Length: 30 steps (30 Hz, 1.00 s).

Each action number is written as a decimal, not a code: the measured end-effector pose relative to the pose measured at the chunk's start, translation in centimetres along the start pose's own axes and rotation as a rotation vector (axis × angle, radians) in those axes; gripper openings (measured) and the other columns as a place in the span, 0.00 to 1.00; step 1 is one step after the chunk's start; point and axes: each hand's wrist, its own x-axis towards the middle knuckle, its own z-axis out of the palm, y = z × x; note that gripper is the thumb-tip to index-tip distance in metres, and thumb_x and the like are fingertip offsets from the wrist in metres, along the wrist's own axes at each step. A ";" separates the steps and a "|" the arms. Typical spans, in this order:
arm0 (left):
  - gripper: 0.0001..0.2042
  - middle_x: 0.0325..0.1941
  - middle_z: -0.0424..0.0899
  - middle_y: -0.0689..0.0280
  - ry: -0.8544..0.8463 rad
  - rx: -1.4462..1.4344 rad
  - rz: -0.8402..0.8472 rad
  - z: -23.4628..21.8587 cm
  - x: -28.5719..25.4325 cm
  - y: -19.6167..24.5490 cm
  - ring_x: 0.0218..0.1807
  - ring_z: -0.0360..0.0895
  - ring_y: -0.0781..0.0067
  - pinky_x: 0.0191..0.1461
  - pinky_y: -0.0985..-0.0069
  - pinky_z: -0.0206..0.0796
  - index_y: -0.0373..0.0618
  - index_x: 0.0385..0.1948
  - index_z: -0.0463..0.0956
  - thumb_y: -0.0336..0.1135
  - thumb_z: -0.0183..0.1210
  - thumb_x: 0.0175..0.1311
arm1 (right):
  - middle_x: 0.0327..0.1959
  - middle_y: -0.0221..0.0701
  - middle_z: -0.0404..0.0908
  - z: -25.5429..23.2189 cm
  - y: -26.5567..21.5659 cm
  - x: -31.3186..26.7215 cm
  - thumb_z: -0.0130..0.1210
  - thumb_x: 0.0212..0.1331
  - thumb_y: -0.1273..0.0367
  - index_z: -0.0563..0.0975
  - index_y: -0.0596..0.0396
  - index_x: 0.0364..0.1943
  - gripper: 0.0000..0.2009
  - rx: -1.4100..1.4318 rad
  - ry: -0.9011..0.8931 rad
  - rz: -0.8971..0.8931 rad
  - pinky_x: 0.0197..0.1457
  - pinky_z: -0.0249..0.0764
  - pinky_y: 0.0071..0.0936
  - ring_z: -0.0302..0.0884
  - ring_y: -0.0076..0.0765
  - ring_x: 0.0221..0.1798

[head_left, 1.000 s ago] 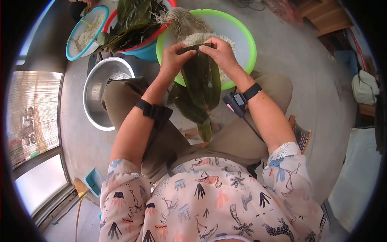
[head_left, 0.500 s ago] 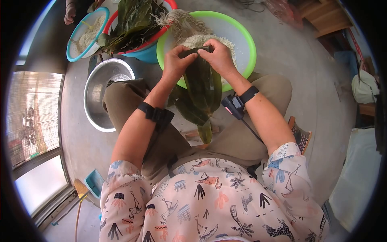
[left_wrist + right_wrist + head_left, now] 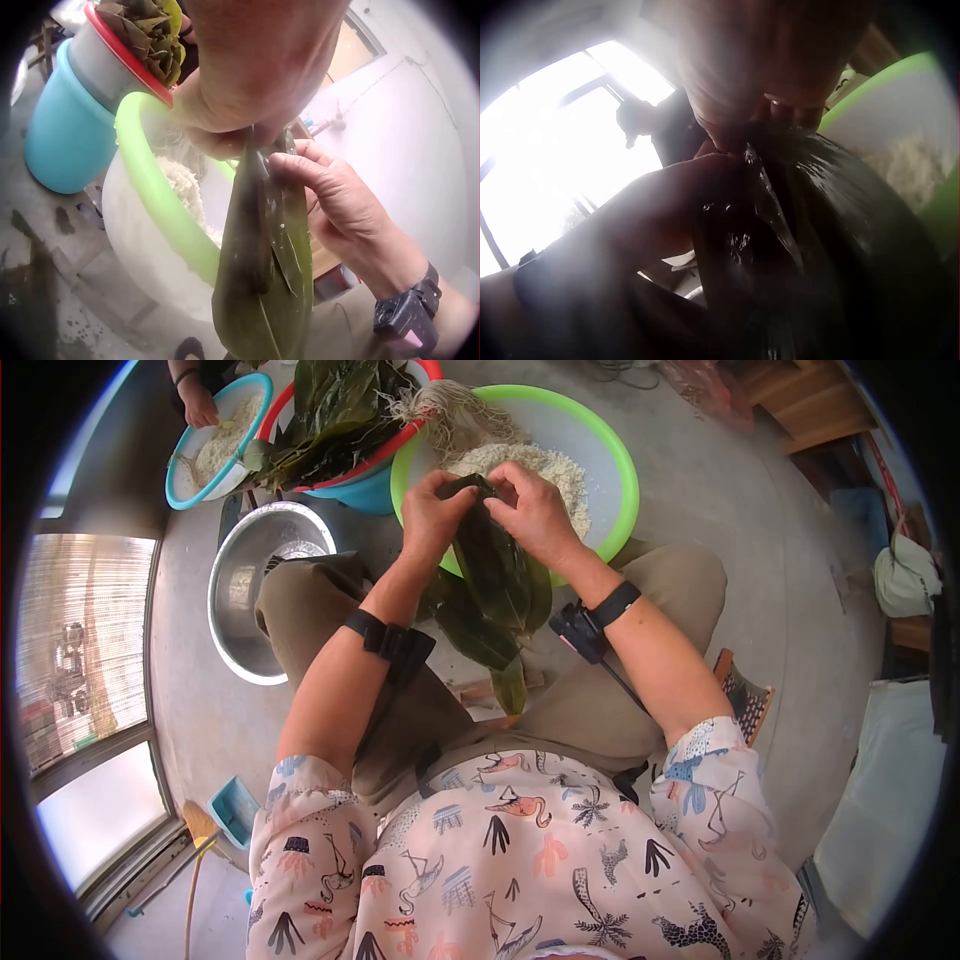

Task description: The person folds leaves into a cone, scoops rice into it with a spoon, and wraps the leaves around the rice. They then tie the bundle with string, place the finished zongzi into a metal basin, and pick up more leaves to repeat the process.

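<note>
Overlapping long bamboo leaves (image 3: 495, 565) hang down from both hands, over the near edge of the green-rimmed basin (image 3: 625, 500). My left hand (image 3: 432, 520) pinches their upper end between thumb and fingers. Close beside it, my right hand (image 3: 540, 515) grips the same end, fingers bent over it. The leaf tops are folded together between the hands. In the left wrist view the wet leaves (image 3: 262, 262) show a lengthwise fold, with the right thumb pressed near the top. White rice (image 3: 560, 475) lies in the basin behind the hands, partly hidden by them.
A bundle of pale strings (image 3: 450, 410) lies over the basin's far left rim. Left of it stand a red-rimmed basin (image 3: 433, 370) heaped with leaves, a blue-rimmed basin (image 3: 178, 485) of rice with another person's hand (image 3: 198, 405) over it, and a metal bowl (image 3: 235, 600).
The leaves' upper end has gone from spread wide to folded narrower, and my right hand has turned inward over it. Another person's hand has come down to the blue-rimmed basin.
</note>
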 end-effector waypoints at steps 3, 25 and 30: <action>0.14 0.27 0.82 0.66 -0.072 -0.122 -0.022 -0.1 -0.2 0.3 0.28 0.78 0.78 0.33 0.78 0.71 0.36 0.37 0.78 0.37 0.65 0.54 | 0.31 0.36 0.80 0.3 0.2 -0.1 0.61 0.49 0.73 0.73 0.57 0.38 0.12 -0.040 0.007 -0.029 0.38 0.75 0.31 0.79 0.35 0.31; 0.20 0.45 0.79 0.68 -0.425 -0.511 -0.124 -0.6 -1.0 1.8 0.44 0.77 0.77 0.48 0.78 0.71 0.41 0.56 0.72 0.31 0.49 0.61 | 0.34 0.27 0.80 -0.2 2.5 0.5 0.57 0.58 0.75 0.75 0.59 0.42 0.08 0.231 -0.005 0.225 0.41 0.74 0.19 0.76 0.19 0.37; 0.19 0.45 0.79 0.69 -0.414 -0.513 -0.148 -0.6 -1.1 1.8 0.44 0.77 0.79 0.46 0.79 0.70 0.42 0.55 0.73 0.31 0.50 0.61 | 0.34 0.28 0.80 -0.5 1.8 0.4 0.58 0.59 0.73 0.75 0.59 0.43 0.09 0.187 -0.035 0.235 0.42 0.74 0.20 0.76 0.19 0.37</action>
